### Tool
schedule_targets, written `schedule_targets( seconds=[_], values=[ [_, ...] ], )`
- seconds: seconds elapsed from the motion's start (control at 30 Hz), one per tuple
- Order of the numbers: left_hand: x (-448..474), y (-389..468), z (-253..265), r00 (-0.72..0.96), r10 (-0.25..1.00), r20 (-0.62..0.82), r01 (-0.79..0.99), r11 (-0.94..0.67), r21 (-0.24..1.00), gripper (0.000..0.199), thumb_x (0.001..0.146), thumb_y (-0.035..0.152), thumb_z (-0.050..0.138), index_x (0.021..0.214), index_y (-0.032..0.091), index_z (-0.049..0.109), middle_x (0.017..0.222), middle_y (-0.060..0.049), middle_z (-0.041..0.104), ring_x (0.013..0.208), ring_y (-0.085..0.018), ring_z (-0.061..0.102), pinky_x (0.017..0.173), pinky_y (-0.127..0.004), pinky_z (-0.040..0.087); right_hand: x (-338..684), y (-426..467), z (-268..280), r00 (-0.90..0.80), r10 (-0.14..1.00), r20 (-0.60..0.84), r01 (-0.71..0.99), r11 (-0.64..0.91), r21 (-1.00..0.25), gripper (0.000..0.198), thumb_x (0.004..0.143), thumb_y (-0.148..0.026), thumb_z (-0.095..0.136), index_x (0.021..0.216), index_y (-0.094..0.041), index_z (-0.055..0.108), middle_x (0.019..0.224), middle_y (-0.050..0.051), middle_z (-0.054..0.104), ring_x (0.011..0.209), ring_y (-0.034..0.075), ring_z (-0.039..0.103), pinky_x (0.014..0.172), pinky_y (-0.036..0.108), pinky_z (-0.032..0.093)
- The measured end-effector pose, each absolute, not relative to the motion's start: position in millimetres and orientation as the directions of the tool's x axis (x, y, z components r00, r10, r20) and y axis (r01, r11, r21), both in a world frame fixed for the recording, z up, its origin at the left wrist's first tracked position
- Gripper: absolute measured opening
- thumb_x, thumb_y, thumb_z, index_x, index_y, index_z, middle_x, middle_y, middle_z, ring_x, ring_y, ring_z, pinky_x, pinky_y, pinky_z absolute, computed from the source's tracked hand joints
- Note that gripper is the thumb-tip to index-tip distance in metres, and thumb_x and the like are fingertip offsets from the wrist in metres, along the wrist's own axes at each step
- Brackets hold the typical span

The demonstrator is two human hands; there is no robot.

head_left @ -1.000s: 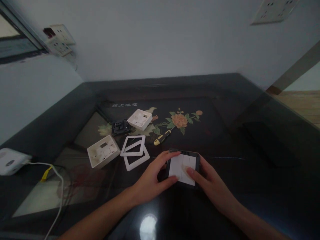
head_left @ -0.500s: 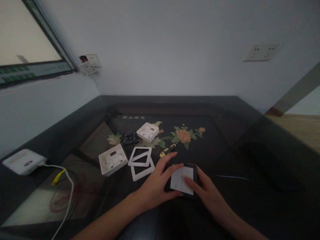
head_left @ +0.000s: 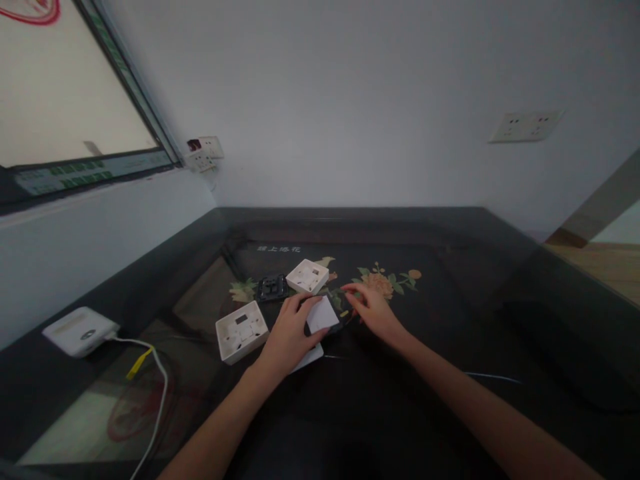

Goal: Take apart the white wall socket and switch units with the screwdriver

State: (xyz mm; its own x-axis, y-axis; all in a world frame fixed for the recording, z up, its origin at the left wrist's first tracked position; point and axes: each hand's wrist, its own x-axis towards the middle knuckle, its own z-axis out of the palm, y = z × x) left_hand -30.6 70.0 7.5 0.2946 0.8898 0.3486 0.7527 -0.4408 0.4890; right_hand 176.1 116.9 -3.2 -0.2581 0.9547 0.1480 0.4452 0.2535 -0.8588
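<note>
My left hand [head_left: 290, 333] is closed around the edges of a square white-faced panel [head_left: 323, 315] with a dark body. White frames [head_left: 309, 359] lie beneath that hand, mostly covered. To the right of the panel, my right hand [head_left: 374, 315] hovers at a screwdriver with a yellow-marked handle [head_left: 344, 313]. Its fingers are curled but apart, and most of the screwdriver is hidden. Left of my left hand stands a white open box [head_left: 242, 332]. A second white box [head_left: 307, 275] and a black square module [head_left: 272, 288] lie beyond it.
A white device [head_left: 80, 331] with a white cable [head_left: 163, 393] and yellow tag [head_left: 140, 364] is at the left. The dark glossy table [head_left: 425, 413] meets walls at the back and left. Sockets [head_left: 525, 127] are on the back wall; a dark flat object [head_left: 560, 347] lies at the right.
My right hand has let go of the white-faced panel and moved up to the screwdriver. My left hand has carried the panel left, over the white frames. The camera view has shifted slightly.
</note>
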Motion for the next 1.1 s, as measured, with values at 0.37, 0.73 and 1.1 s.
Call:
schedule_targets(
  seconds=[0.37,0.73,1.1],
  values=[
    [-29.9,73.0,-2.2,0.211,0.895,0.394,0.811,-0.385,0.44,0.049,0.075,0.02,0.074,0.121,0.024,0.059,0.127,-0.009,0.052,0.12,-0.032,0.049,0.105,-0.054,0.04,178.6,125.0,-27.5,-0.437,0.851,0.291,0.712,0.525,-0.466,0.016,0.093,-0.029,0.058,0.099,-0.016,0.065,0.104,0.006,0.065,0.101,0.022,0.061,0.091,0.044,0.048],
    [-35.2,73.7,-9.2,0.19,0.92,0.342,0.826,-0.338,0.451,0.042,0.08,0.029,0.07,0.12,0.019,0.058,0.121,-0.011,0.053,0.113,-0.03,0.054,0.1,-0.048,0.046,166.1,147.1,-41.2,-0.419,0.816,0.398,0.75,0.558,-0.355,0.031,0.094,-0.033,0.058,0.121,-0.019,0.058,0.124,0.009,0.06,0.104,0.022,0.062,0.087,0.044,0.054],
    [-23.7,77.0,-20.4,0.154,0.904,0.399,0.823,-0.341,0.454,0.036,0.086,0.032,0.065,0.119,0.02,0.059,0.122,-0.012,0.05,0.115,-0.03,0.049,0.102,-0.051,0.044,146.8,152.5,-39.9,-0.371,0.807,0.459,0.668,0.575,-0.472,0.03,0.094,-0.033,0.058,0.121,-0.018,0.058,0.124,0.009,0.06,0.105,0.022,0.062,0.088,0.044,0.054]
  ],
)
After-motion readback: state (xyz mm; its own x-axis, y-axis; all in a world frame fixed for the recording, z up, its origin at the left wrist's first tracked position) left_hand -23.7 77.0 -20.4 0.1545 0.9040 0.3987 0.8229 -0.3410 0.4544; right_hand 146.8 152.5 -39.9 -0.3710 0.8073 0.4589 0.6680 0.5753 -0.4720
